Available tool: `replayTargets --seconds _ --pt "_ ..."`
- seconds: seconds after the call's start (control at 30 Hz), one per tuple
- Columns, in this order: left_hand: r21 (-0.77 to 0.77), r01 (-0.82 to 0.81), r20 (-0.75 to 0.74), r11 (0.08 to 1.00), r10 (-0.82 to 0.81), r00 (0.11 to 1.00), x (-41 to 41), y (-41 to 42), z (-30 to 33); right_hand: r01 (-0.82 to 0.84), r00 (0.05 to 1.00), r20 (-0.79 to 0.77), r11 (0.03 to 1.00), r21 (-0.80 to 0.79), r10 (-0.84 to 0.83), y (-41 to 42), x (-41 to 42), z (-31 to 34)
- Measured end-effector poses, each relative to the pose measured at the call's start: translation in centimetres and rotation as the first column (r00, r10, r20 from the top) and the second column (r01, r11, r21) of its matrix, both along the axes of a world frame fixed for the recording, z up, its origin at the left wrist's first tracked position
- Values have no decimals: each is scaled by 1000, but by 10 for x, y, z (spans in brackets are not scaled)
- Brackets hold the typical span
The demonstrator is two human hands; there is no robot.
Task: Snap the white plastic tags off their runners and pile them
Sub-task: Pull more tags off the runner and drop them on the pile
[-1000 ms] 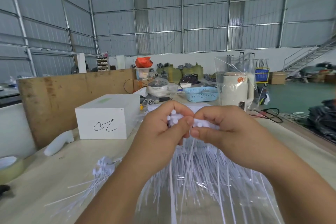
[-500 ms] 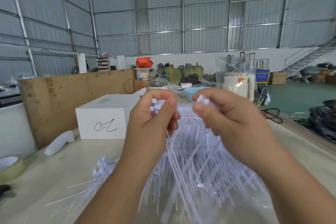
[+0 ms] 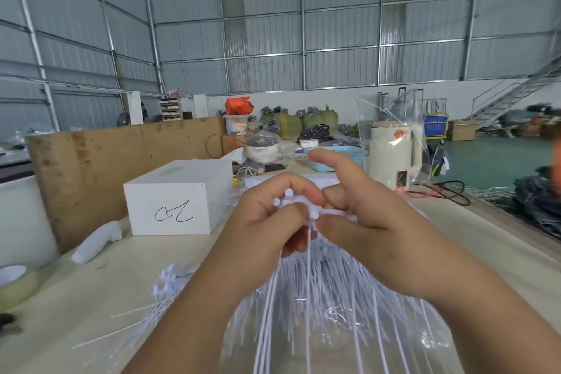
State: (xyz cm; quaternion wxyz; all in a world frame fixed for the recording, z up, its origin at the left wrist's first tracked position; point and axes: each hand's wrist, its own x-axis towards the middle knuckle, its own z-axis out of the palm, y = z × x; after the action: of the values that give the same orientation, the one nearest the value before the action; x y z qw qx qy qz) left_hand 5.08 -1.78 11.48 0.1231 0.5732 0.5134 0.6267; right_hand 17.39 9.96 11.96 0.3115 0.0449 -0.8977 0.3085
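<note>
My left hand and my right hand are up in front of me, close together. Both pinch the same white plastic tags on their runner. My left thumb and fingers curl round the knobby end. My right thumb and fingers squeeze the other end, and my right pointer finger sticks up and holds nothing. The long thin white tails hang down from the tags and fan out over a clear plastic bag on the pale worktop.

I use the white box with a black scribble as my marker. A small pile of loose white tags lies in front of it, near my left arm. A white plastic handle thing lies just left of it. A brown wooden board stands behind it. To its right and farther back are a white pot under plastic wrap, a light blue basket and a cream kettle jug in a clear bag. My hands hide part of the blue basket.

Half a second ago my hands were apart, each with its own bit. Now they have come back together on one piece.

The room is a big hall with grey metal walls and a green floor.
</note>
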Motion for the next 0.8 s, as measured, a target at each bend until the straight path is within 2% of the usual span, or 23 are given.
replayTargets --seconds 0.13,0.27,0.4,0.47,0.57,0.7,0.8 --pt "-21 135 -93 991 -137 986 2 -2 0 22 1000 -16 1000 12 -22 2 1 1" --pt "-18 74 -62 997 -75 995 0 -2 0 99 994 -52 995 26 -97 3 -3 0" --pt "4 35 -31 999 -35 999 -1 0 0 296 949 -117 955 -2 -294 5 -5 3" --pt "10 34 -17 999 -34 999 -1 0 -1 282 951 -131 959 -4 -280 3 -6 3" --pt "4 116 15 993 -116 993 -1 -1 0 231 971 -88 970 74 -224 0 -7 0" --pt "-41 193 4 980 -193 981 -3 -5 2 46 998 -32 999 -2 -46 -2 -5 -1" --pt "-72 196 -8 978 -197 980 -3 -6 3 35 999 -11 999 -10 -35 -4 -2 0"
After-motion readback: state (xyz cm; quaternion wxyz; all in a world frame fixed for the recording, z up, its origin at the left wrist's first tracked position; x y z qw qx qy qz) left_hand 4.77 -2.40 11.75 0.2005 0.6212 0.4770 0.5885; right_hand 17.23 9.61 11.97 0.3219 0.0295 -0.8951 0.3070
